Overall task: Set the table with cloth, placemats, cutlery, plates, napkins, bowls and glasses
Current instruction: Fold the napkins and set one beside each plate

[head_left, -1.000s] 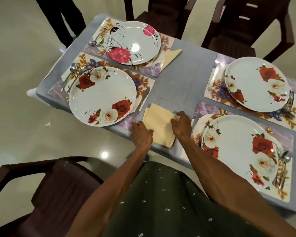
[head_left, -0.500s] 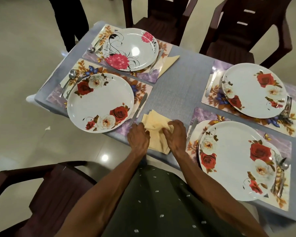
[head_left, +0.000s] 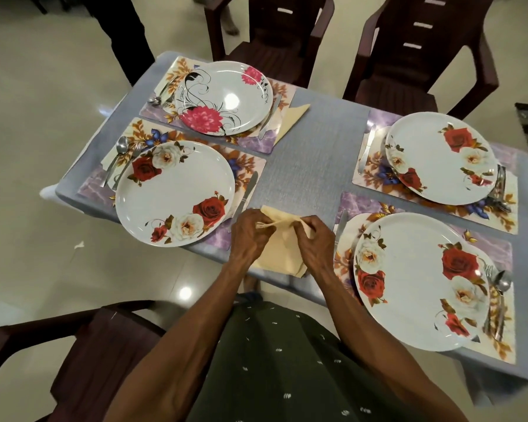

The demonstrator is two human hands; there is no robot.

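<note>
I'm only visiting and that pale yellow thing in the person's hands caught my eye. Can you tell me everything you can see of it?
It is a pale yellow napkin, thin and soft-looking, whether cloth or paper cannot be told. It lies at the near edge of the grey tablecloth, between the two nearest placemats. Its top edge is lifted and pinched by the left hand and the right hand, bunching into a fold between them, while the lower part rests flat in layers, partly hidden by the wrists.

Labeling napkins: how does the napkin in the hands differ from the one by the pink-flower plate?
The held napkin is pinched by the left hand and right hand, partly lifted and rumpled; the far napkin lies flat, untouched, tucked under the placemat edge, folded to a point. Both are pale yellow.
</note>
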